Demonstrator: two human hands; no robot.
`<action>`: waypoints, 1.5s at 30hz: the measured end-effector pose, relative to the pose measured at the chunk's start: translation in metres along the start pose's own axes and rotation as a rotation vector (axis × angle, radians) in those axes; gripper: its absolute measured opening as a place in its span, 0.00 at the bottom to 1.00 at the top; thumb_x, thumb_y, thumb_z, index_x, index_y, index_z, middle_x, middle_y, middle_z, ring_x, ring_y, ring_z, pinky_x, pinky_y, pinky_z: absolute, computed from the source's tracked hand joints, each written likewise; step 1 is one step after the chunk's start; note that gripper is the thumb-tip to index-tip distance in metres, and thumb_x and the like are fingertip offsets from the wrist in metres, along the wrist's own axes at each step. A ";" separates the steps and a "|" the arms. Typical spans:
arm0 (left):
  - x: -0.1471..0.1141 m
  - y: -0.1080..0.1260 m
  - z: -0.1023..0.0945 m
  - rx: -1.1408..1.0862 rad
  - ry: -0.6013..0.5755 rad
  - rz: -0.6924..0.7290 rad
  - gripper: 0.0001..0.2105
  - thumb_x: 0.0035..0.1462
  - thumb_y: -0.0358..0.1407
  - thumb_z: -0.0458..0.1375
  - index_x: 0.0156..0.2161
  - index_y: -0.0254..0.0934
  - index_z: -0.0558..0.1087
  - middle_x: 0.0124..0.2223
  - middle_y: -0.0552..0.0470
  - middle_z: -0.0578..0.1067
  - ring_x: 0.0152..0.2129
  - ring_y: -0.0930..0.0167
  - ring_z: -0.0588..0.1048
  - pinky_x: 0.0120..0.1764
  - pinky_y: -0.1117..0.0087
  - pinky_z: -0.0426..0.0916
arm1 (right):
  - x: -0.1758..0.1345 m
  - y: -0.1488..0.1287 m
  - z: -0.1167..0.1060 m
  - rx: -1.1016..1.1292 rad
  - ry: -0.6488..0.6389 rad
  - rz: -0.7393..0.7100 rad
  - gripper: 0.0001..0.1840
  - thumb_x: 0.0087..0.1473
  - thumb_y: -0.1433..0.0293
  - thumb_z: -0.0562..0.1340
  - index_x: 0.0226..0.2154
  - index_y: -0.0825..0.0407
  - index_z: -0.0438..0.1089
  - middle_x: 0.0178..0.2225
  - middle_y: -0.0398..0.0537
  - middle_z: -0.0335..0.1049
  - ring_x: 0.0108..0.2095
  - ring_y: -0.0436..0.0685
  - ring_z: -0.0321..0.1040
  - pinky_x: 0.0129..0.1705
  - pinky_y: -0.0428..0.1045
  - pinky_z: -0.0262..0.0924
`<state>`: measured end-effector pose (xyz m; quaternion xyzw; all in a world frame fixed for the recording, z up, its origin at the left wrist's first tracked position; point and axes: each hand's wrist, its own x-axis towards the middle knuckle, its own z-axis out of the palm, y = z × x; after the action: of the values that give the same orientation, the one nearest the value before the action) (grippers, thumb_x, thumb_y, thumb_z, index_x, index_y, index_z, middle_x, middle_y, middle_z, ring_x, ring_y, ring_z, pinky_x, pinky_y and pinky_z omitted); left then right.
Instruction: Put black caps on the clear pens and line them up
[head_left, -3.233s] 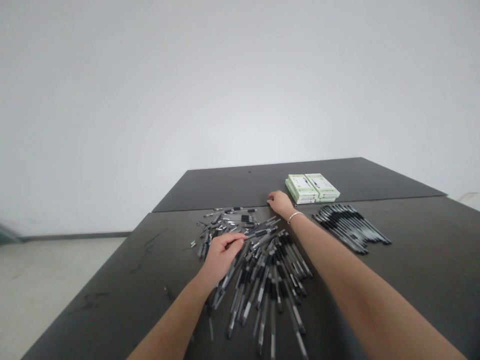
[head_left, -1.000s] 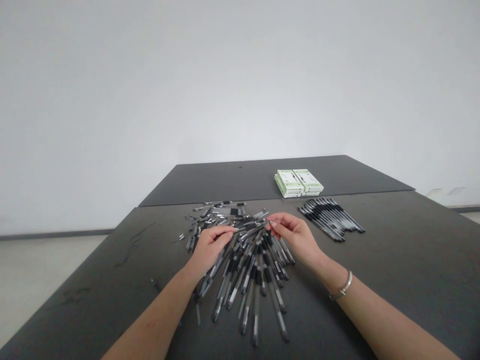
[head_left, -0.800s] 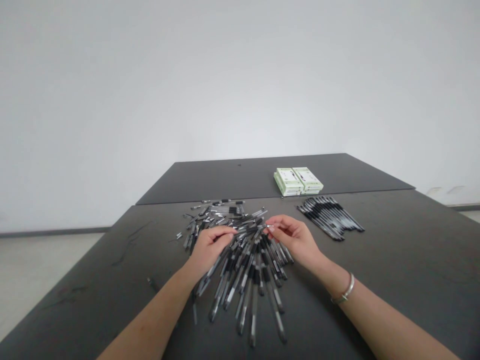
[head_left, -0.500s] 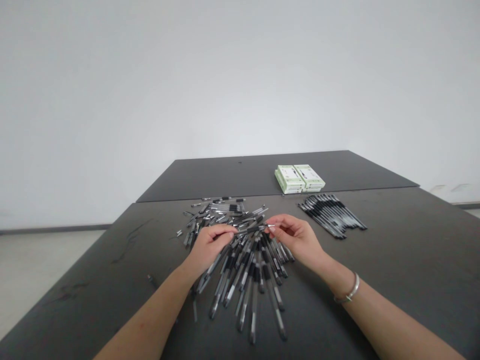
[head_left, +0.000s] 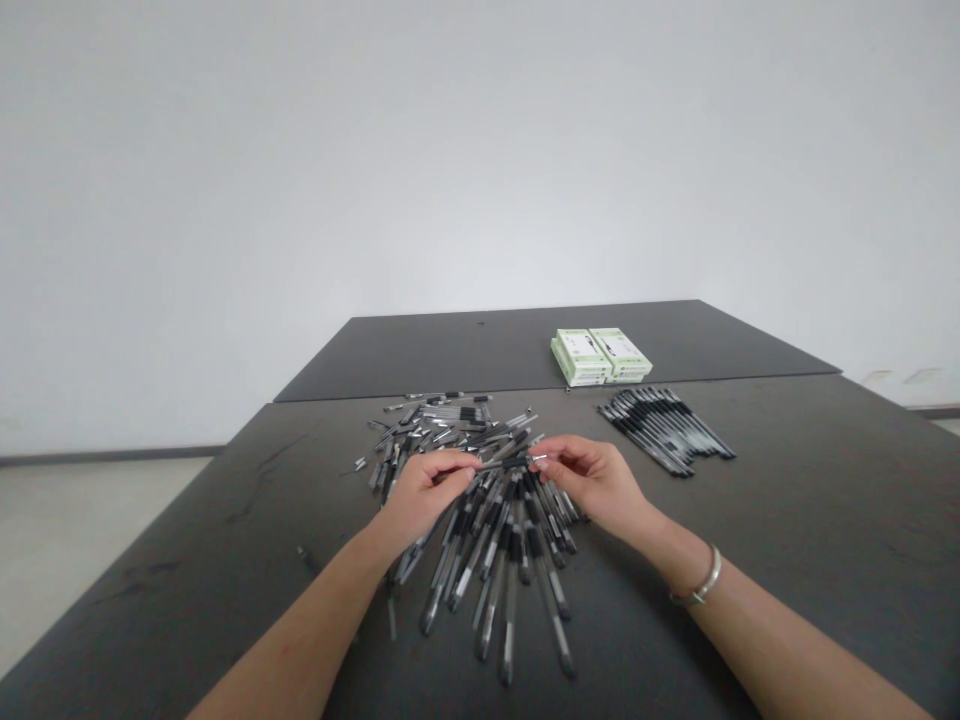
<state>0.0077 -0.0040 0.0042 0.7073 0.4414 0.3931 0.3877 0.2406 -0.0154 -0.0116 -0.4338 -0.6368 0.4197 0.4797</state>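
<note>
Looks like a plain indoor workroom, judging by the wide black counter [head_left: 810, 500] with many loose pens [head_left: 487, 530] heaped on its near middle and green-and-white cartons [head_left: 581, 350] stacked farther back. Has a smooth white wall [head_left: 480, 170] behind the counter and pale floor [head_left: 82, 530] with dark skirting [head_left: 112, 456] left of it.

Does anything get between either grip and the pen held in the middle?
Nothing visible does: the left grip holds one end of the pen, and the right grip pinches at the other. The pile of pens shows around and below it, blocking neither.
</note>
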 end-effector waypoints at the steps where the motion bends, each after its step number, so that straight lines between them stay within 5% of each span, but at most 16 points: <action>1: 0.000 0.000 0.000 0.004 -0.008 0.005 0.10 0.52 0.35 0.57 0.33 0.36 0.81 0.34 0.48 0.81 0.32 0.68 0.77 0.37 0.70 0.69 | 0.000 0.000 0.000 -0.005 -0.004 0.002 0.11 0.52 0.63 0.64 0.36 0.51 0.75 0.27 0.45 0.73 0.26 0.51 0.67 0.30 0.47 0.61; 6: 0.000 0.000 0.000 0.013 -0.022 0.023 0.10 0.52 0.34 0.56 0.33 0.35 0.80 0.34 0.48 0.80 0.32 0.68 0.76 0.36 0.71 0.69 | -0.002 -0.005 0.000 -0.066 -0.041 -0.017 0.11 0.55 0.61 0.61 0.31 0.52 0.73 0.26 0.44 0.72 0.25 0.50 0.65 0.28 0.45 0.58; 12: -0.001 0.000 0.001 -0.017 -0.040 0.028 0.10 0.53 0.35 0.57 0.33 0.34 0.80 0.34 0.47 0.80 0.33 0.67 0.76 0.37 0.70 0.69 | -0.004 -0.008 -0.003 -0.268 -0.073 -0.016 0.23 0.60 0.58 0.54 0.21 0.53 0.68 0.19 0.43 0.65 0.21 0.49 0.60 0.25 0.45 0.54; 15: 0.000 0.000 0.001 -0.011 -0.041 0.025 0.10 0.52 0.35 0.57 0.34 0.34 0.80 0.34 0.47 0.80 0.32 0.67 0.76 0.37 0.70 0.69 | -0.004 -0.009 -0.004 -0.176 -0.101 0.014 0.22 0.61 0.56 0.52 0.27 0.52 0.70 0.22 0.44 0.69 0.23 0.50 0.63 0.27 0.46 0.57; 19: 0.000 -0.002 0.001 0.010 -0.021 0.018 0.10 0.52 0.35 0.57 0.34 0.35 0.80 0.34 0.48 0.80 0.32 0.68 0.76 0.36 0.70 0.69 | -0.003 -0.009 -0.001 0.055 -0.118 0.030 0.15 0.54 0.59 0.62 0.41 0.50 0.68 0.30 0.46 0.73 0.29 0.53 0.69 0.32 0.47 0.62; 29: 0.000 0.001 0.002 0.020 -0.104 0.075 0.10 0.54 0.33 0.56 0.34 0.34 0.80 0.32 0.47 0.79 0.30 0.69 0.75 0.35 0.71 0.67 | -0.003 -0.004 0.000 -0.148 -0.106 0.009 0.16 0.57 0.58 0.58 0.25 0.51 0.69 0.23 0.45 0.71 0.25 0.52 0.67 0.29 0.47 0.62; 36: 0.000 -0.004 0.002 0.006 -0.075 0.051 0.09 0.54 0.34 0.57 0.35 0.35 0.80 0.34 0.48 0.80 0.32 0.68 0.76 0.38 0.70 0.68 | -0.004 -0.012 -0.001 0.040 -0.077 0.041 0.15 0.55 0.57 0.60 0.38 0.51 0.68 0.27 0.45 0.72 0.27 0.52 0.69 0.32 0.47 0.64; 45: 0.001 -0.005 0.001 0.015 -0.058 0.040 0.10 0.55 0.35 0.56 0.36 0.36 0.80 0.35 0.48 0.80 0.34 0.68 0.76 0.38 0.70 0.69 | -0.001 -0.002 0.000 0.070 -0.053 0.020 0.10 0.53 0.61 0.63 0.32 0.52 0.70 0.27 0.46 0.74 0.28 0.53 0.71 0.34 0.49 0.65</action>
<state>0.0068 -0.0014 -0.0006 0.7300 0.4187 0.3769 0.3868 0.2401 -0.0171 -0.0102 -0.4119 -0.6296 0.4582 0.4733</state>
